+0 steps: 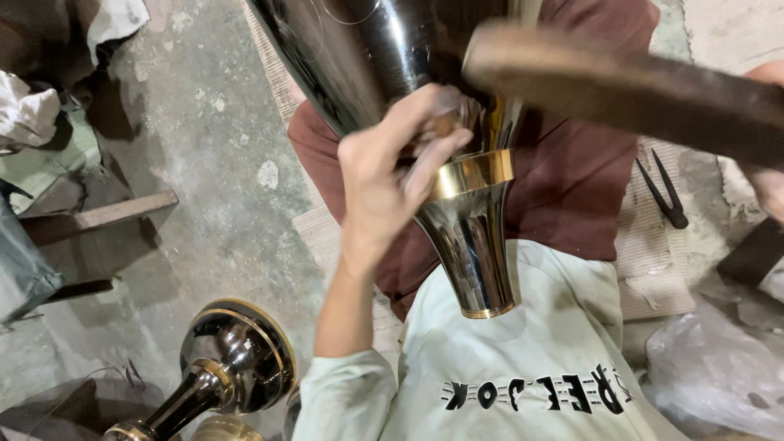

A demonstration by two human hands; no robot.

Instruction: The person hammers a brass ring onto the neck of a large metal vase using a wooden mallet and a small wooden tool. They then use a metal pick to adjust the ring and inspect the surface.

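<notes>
A large glossy dark metal vase (359,57) with a gold band (474,173) and a flared foot (475,257) is tilted over my lap, foot towards me. My left hand (390,175) grips the vase at its narrow neck, just above the gold band, with the fingers curled around it. A blurred wooden mallet (629,90) lies across the top right with its thick end over the vase's neck. My right hand (769,175) shows only partly at the right edge, closed on the mallet's handle.
A second dark vase with gold rims (233,359) lies on the concrete floor at the lower left. Black tongs (665,192) rest on a woven mat at the right. A plastic bag (710,376), a wooden plank (98,216) and crumpled cloths (41,122) surround me.
</notes>
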